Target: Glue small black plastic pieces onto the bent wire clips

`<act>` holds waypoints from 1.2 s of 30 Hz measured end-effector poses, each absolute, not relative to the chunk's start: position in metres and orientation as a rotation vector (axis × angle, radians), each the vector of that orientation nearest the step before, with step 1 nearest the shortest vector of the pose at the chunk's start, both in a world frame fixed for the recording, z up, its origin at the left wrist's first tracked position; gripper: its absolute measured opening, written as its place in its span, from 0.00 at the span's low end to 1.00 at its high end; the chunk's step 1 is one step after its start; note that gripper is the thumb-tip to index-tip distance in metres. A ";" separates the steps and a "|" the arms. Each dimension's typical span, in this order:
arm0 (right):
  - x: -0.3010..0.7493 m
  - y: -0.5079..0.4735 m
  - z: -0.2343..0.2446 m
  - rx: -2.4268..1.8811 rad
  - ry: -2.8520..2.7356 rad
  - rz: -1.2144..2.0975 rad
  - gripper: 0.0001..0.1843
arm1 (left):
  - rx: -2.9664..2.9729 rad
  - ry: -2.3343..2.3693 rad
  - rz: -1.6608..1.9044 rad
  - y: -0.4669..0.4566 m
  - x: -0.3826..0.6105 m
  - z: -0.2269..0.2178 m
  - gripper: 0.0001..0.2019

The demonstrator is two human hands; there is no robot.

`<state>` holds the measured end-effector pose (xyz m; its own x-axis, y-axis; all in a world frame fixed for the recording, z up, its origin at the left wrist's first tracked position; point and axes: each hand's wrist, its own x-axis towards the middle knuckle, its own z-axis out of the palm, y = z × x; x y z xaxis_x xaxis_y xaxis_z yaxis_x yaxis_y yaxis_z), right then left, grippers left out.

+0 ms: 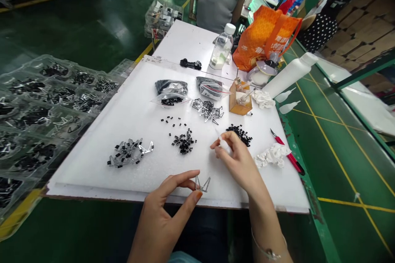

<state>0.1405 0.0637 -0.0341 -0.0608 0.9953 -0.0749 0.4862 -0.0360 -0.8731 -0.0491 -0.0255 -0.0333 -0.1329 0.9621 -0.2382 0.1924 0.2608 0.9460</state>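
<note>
Sitting at white board (92,172), clear trays (61,119) of parts past left edge. Red knife (285,148) by right edge. Silver-and-black parts (129,153) in heap left of middle, black bits (184,143) just right of heap. Right hand (237,162) over board near front edge, fingers (217,146) pressed together on white tip (224,146). Left hand (166,218) at front edge, fingers (193,177) pinched together on bent clip (202,185), held just above board. Clip looks light, thin, stiff, maybe easy to bend; best held at low bend.

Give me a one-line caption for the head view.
Left hand holds a small V-shaped metal piece over a white board; right hand grips a white nozzle bottle.
</note>
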 end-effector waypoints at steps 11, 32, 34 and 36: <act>0.101 0.089 -0.036 -1.637 -1.761 0.972 0.04 | 0.976 1.597 1.099 -0.032 -0.066 -0.034 0.15; 0.126 0.008 -0.002 -0.891 -0.484 1.709 0.03 | 0.850 1.381 1.210 -0.019 -0.041 -0.021 0.10; 0.126 0.005 -0.002 -0.871 -0.500 1.710 0.03 | 0.879 1.370 1.214 -0.017 -0.041 -0.018 0.09; 0.126 0.003 -0.001 -0.847 -0.506 1.726 0.03 | 0.912 1.357 1.211 -0.015 -0.040 -0.015 0.09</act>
<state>0.1257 0.0028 -0.0013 -0.1504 0.9460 -0.2870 -0.6411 -0.3143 -0.7001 -0.0403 -0.0149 -0.0147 -0.1568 0.9651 -0.2099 -0.0994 0.1960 0.9755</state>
